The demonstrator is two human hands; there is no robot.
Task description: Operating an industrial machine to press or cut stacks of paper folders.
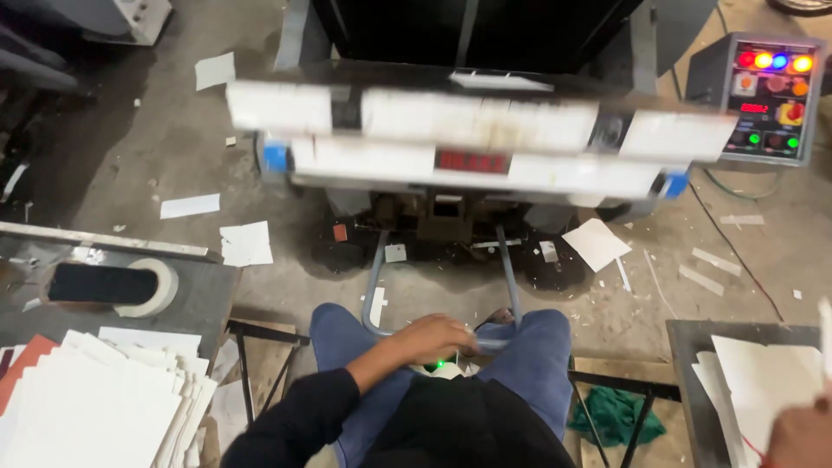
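I sit facing a large press [477,147] whose white front plate is blurred. My left hand [433,340], in a black sleeve, reaches between my knees, with its fingers curled on the grey U-shaped metal bar [507,260] that runs from the machine's base. A small green light [439,364] glows just under that hand. My right hand [802,433] is at the bottom right corner, partly cut off by the frame. It is over a stack of white sheets [754,381] and seems to grip one white sheet [825,342] that stands up at the frame's edge.
A control box [767,95] with coloured lamps and buttons stands at the upper right. On the left a table carries a fanned pile of white sheets [104,399] and a tape roll [152,290]. Paper scraps [247,243] litter the concrete floor. A green rag [615,416] lies beside my right leg.
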